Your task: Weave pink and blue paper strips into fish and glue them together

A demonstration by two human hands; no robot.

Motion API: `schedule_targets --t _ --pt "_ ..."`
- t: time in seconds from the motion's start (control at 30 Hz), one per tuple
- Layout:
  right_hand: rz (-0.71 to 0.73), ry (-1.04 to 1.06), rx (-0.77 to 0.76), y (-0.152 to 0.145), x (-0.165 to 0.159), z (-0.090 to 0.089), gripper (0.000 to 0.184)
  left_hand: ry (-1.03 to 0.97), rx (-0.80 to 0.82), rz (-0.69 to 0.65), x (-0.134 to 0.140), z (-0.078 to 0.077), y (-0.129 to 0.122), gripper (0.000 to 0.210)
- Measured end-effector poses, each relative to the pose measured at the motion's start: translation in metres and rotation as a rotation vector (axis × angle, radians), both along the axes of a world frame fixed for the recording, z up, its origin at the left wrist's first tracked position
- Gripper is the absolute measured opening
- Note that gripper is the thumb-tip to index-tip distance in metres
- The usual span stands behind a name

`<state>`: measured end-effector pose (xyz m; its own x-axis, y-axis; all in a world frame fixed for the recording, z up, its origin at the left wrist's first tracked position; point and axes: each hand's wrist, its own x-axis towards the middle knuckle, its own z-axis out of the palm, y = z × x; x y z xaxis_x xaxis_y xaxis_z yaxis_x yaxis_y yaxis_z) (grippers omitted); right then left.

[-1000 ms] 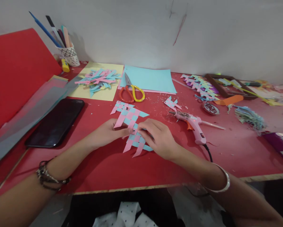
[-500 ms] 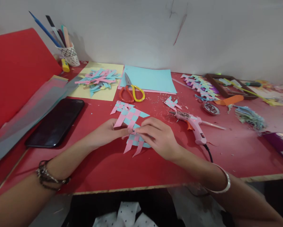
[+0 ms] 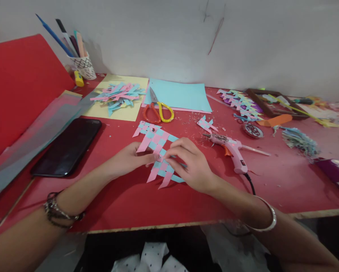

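Observation:
My left hand [image 3: 132, 158] pinches a woven paper fish [image 3: 165, 168] of pink and light-blue strips, held just over the red table, with a small googly eye [image 3: 159, 157] by my thumb tip. Close to that eye hovers my right hand [image 3: 190, 162], its thumb and index finger curved and their tips slightly apart; no object shows between them. Directly behind lies a second, similar paper fish [image 3: 155, 140], partly covered by the held one and my fingers. It has a googly eye near its pointed end.
A pink glue gun [image 3: 233, 149] lies right of my hands, beside a small paper fish [image 3: 206, 123]. Scissors [image 3: 159, 109] rest behind, near cut strips [image 3: 120, 94] and blue paper [image 3: 181, 94]. A phone [image 3: 67, 147] is at left, a pen cup [image 3: 83, 66] at the back.
My right fingertips have lifted back slightly from the googly eye and parted. The held fish has tilted a little, so more of its lower checkered part shows.

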<state>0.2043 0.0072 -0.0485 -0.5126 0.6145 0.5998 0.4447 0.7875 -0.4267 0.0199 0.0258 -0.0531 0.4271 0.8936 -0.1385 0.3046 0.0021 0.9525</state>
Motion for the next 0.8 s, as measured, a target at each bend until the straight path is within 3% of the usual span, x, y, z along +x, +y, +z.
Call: schedule_targets --t 0.3,0.57,0.67,0.8 --pt "-0.059 0.108 -0.055 0.002 0.002 0.004 0.007 -0.089 -0.038 0.193 -0.002 -0.009 0.003 0.029" --pt "-0.100 0.155 -0.014 0.005 0.004 0.001 0.022 -0.251 -0.092 0.354 -0.003 -0.012 0.006 0.030" --pt "-0.093 0.171 -0.012 0.006 0.006 0.000 0.027 -0.211 -0.041 0.367 -0.002 -0.010 0.005 0.033" --pt "-0.141 0.185 0.001 0.006 0.005 0.004 0.017 -0.015 0.038 0.254 -0.002 -0.002 0.002 0.036"
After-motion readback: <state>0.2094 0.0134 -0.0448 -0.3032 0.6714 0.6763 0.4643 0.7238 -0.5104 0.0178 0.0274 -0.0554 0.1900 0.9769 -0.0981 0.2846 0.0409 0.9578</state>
